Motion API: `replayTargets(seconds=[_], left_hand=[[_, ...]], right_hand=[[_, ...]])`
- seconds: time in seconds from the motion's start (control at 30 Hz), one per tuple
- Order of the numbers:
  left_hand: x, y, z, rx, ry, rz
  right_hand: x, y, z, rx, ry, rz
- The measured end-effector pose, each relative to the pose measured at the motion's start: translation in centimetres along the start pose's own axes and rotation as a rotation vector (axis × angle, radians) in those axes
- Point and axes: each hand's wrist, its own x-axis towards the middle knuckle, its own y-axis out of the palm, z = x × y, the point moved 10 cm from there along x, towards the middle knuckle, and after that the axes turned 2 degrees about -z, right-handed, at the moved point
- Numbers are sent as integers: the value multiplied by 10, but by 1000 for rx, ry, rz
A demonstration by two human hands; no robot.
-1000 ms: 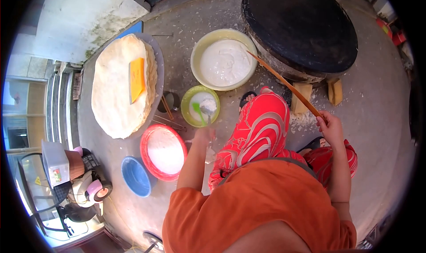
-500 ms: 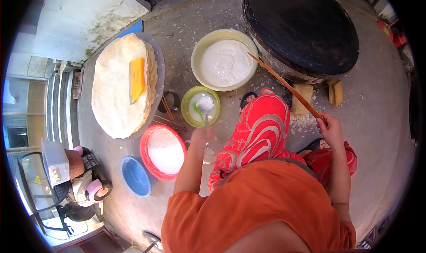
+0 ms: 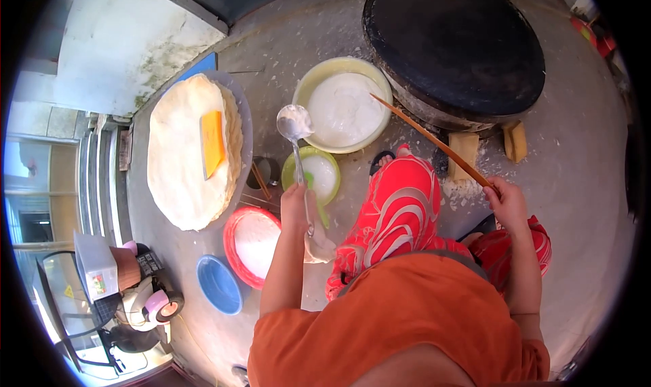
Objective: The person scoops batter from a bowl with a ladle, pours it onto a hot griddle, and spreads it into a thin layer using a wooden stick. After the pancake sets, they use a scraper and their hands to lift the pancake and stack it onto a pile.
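My left hand point(image 3: 294, 209) is wrapped round the handle of a metal ladle point(image 3: 293, 126). The ladle's bowl has white batter on it and is up beside the cream basin point(image 3: 375, 130) of white batter. Under the ladle handle is a small green bowl point(image 3: 330, 196) with white liquid and a green utensil. My right hand point(image 3: 506, 200) grips a long, thin wooden stick point(image 3: 441, 145) by its wide end; the pointed tip is over the right part of the cream basin. A pale cloth or scrap point(image 3: 322, 248) lies below my left hand.
A round black griddle point(image 3: 454, 44) stands at the top right, with wooden blocks point(image 3: 464, 149) by its base. Stacked flatbreads point(image 3: 183, 149) with an orange scraper point(image 3: 213, 145) are at left. A red basin point(image 3: 233, 258) of white powder or batter and a blue basin point(image 3: 218, 285) sit lower left.
My left hand has raised the ladle from the green bowl, up towards the cream basin. The stick in my right hand has barely moved; the view has shifted slightly.
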Motion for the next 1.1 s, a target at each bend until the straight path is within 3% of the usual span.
replayTargets(seconds=[0.1, 0.2, 0.27, 0.3, 0.43, 0.57, 0.63, 0.67, 0.73, 0.77, 0.8, 0.87, 0.93, 1.0, 1.07, 1.1], left_hand=[[11, 19, -12, 91, 66, 56], [36, 20, -23, 341, 154, -17], [61, 28, -46, 1049, 505, -46], [46, 50, -69, 1422, 761, -152], [88, 58, -70, 1781, 540, -160], [121, 57, -57, 1795, 415, -178], [141, 68, -23, 1836, 482, 44], [146, 69, -16, 1841, 479, 50], [141, 53, 29, 1448, -222, 130], [123, 63, 30, 994, -253, 35], [126, 65, 29, 1000, -251, 38], [113, 77, 67, 341, -700, 115], [90, 87, 54, 186, -744, 81], [69, 115, 37, -219, -861, 273], [66, 125, 22, -205, -784, 341], [75, 125, 3, 16, -522, 286]], right_hand=[[-2, -5, 3, -46, -2, -30], [-2, -7, 5, -39, 0, -31], [-1, -8, 5, -67, -20, -34], [-1, -9, 5, -64, -15, -35], [1, -10, 6, -74, -35, -42], [3, -13, 8, -48, -49, -63], [3, -15, 6, -62, -49, -63], [2, -16, 7, -74, -60, -64], [3, -18, 7, -63, -53, -70], [2, -19, 7, -54, -52, -75], [3, -20, 7, -52, -47, -79], [3, -22, 11, -96, -59, -97], [4, -24, 17, -102, -50, -91], [6, -23, 17, -107, -49, -84], [6, -20, 11, -98, -35, -71], [7, -21, 11, -102, -36, -71]])
